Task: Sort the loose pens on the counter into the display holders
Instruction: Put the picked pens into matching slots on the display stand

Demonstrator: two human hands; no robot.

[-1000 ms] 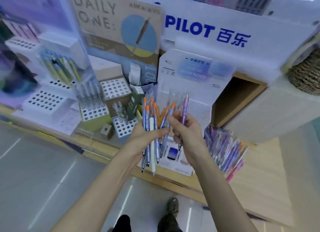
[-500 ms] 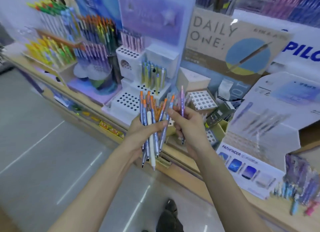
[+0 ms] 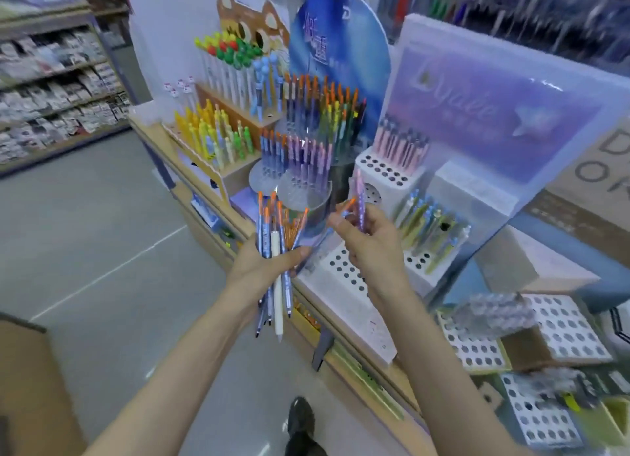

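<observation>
Left hand (image 3: 269, 268): fingers clenched round the bunch of pens (image 3: 278, 223), just in front of the round stand (image 3: 300, 194). Right hand (image 3: 371, 247) pinches a purple pen (image 3: 360, 196), possibly a second one (blurred). Match the colour to the purple row (image 3: 310, 152), lower it tip-first into a free hole, and don't knock its neighbours.

Free room is seen over the aisle floor (image 3: 102, 234) at left. Ahead, passage is blocked by the packed round holder (image 3: 306, 196) and purple board (image 3: 494, 114).
</observation>
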